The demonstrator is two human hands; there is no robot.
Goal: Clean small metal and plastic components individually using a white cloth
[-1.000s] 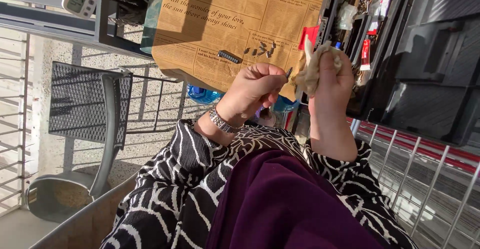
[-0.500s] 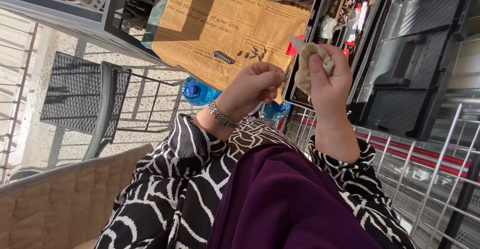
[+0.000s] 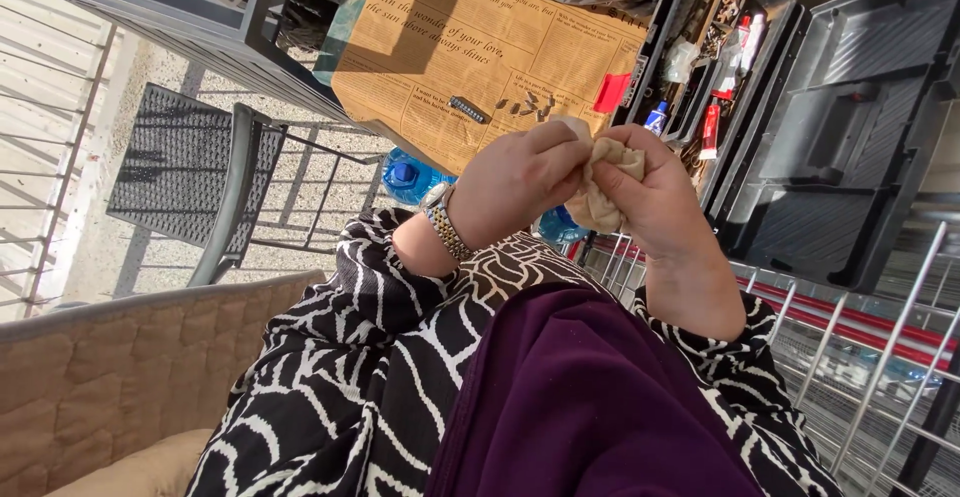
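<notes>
Beyond table edge, both hands pinching beige cloth, perhaps touching.

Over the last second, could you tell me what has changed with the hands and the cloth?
The left hand moved right until it met the right hand, and both now pinch the beige cloth. The small metal piece it held by the fingertips is out of sight. The loose bits on the brown paper and the open toolbox stayed put.
</notes>
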